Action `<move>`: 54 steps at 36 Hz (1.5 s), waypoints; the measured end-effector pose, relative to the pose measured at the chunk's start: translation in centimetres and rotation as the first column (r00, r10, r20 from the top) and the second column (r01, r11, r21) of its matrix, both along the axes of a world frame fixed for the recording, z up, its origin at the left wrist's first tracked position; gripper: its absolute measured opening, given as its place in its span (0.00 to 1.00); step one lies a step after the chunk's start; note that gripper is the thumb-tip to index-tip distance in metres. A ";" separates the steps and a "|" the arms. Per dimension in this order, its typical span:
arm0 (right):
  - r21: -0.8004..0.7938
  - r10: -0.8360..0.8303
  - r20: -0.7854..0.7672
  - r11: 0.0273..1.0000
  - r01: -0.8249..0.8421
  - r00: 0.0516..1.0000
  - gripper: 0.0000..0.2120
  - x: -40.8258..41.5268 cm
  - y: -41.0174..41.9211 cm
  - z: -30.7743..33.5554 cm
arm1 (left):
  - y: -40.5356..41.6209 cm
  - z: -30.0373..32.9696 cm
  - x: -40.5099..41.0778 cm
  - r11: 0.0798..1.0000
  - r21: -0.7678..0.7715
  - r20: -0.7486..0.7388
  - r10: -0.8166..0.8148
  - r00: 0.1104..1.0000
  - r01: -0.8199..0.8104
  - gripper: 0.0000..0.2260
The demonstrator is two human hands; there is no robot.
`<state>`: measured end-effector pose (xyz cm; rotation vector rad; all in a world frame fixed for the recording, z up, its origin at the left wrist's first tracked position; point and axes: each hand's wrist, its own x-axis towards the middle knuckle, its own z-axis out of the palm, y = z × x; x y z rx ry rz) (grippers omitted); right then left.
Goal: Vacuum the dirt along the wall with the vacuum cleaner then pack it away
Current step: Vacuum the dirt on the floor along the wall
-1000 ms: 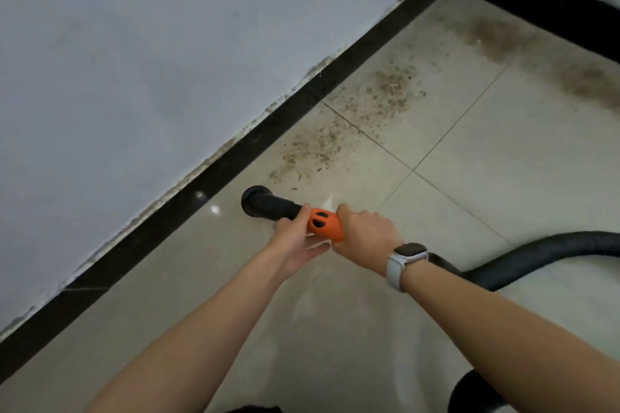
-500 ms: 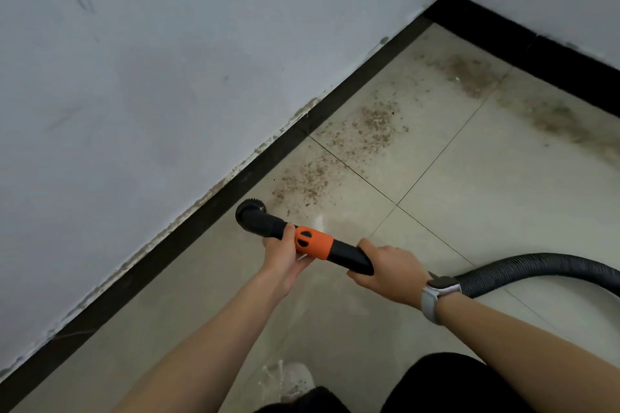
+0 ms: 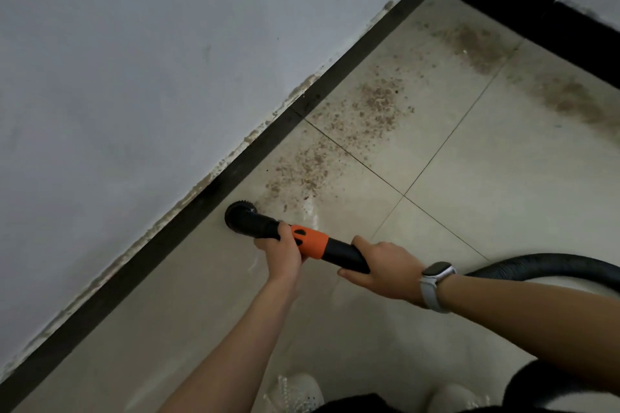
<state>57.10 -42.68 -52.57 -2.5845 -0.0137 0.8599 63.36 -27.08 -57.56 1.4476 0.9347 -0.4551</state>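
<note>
White wall [image 3: 134, 77] meets tiled floor [image 3: 486, 211] at a black skirting [image 3: 188, 228]. Brown dirt [image 3: 335, 151] is strewn on the floor just beside the skirting. Ribbed hose [image 3: 550, 266] trails away from the skirting. Vacuum nozzle [image 3: 240, 214] sits on the floor against the skirting. Left hand [image 3: 281, 253] grips the wand at its orange collar [image 3: 310, 241]; right hand [image 3: 385, 270] grips the wand further back.

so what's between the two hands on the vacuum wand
In the head view, the orange collar and a short bare black stretch of wand lie between the left hand and right hand.
</note>
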 end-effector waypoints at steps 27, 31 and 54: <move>-0.029 -0.058 0.087 0.998 0.061 0.994 0.19 -3.1 -1.1 -1.4 | -1.8 -0.2 -2.7 0.998 0.016 0.091 -0.058 0.994 0.056 0.27; -0.099 -0.055 0.167 0.992 0.072 0.984 0.21 -0.5 -2.1 -1.0 | -2.0 0.5 -0.3 0.989 -0.122 0.137 -0.070 0.988 0.087 0.21; 0.027 -0.317 0.162 0.948 0.317 0.935 0.16 2.1 -1.5 -2.0 | 5.7 -4.5 -2.0 0.234 0.600 -0.464 -0.678 0.571 0.765 0.50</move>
